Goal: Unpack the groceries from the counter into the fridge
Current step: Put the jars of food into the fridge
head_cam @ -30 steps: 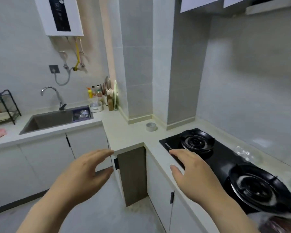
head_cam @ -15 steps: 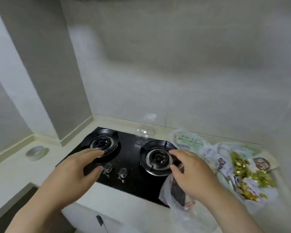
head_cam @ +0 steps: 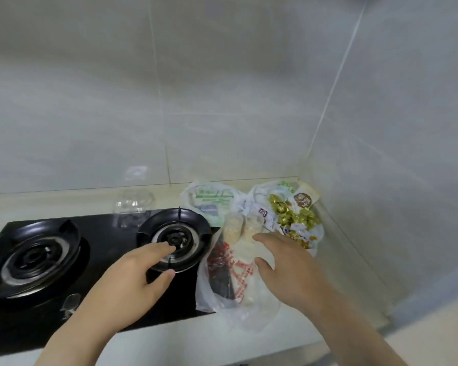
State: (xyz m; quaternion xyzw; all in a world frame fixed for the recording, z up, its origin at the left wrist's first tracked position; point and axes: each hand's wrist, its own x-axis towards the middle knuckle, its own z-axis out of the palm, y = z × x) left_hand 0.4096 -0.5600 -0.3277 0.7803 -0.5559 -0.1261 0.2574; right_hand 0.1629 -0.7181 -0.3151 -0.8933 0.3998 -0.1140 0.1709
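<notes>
Groceries lie on the pale counter (head_cam: 169, 336) right of the stove. Nearest is a clear plastic bag (head_cam: 222, 276) holding a red-checked packet and two tubs of pale crumbs (head_cam: 242, 228). Behind it sit a white bag with green print (head_cam: 212, 199) and a bag of gold-wrapped sweets (head_cam: 294, 220). My right hand (head_cam: 283, 270) hovers open just above the clear bag, fingers spread. Over the right burner, my left hand (head_cam: 132, 281) is held open and empty. No fridge is in view.
A black two-burner gas hob (head_cam: 37, 260) fills the left of the counter, with knobs (head_cam: 70, 302) at its front. A clear plastic container (head_cam: 132, 204) stands behind the right burner (head_cam: 177, 239). Tiled walls close the back and right side.
The view has swung right from the sink corner to the stove and groceries. Both hands have moved forward, the right one now over the clear bag.
</notes>
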